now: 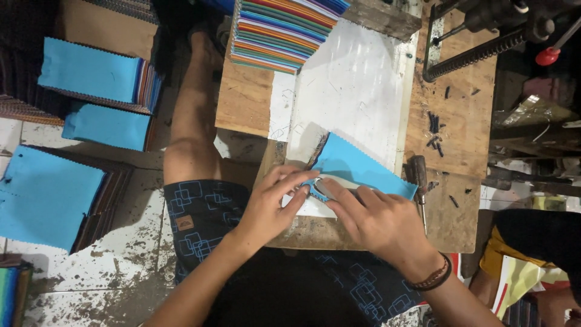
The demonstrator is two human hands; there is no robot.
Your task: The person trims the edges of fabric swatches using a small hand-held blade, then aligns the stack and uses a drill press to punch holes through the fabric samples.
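1. The left hand (269, 203) is pressing down with fingers curled narrow, its fingertips pinching the near corner of a blue fabric swatch (357, 166).
2. The right hand (375, 218), wearing a dark bracelet (433, 278) at the wrist, is lying flat with fingers spread, pushing on the same corner just beside the left fingertips.
3. The blue fabric swatch is lying near the front edge of the wooden desk (242, 103), resting on a white sheet (357, 85).
4. A stack of multicoloured swatches (278, 30) is sitting at the far end of the desk.
5. Blue-topped swatch piles (91, 69) are resting on the floor to the left.
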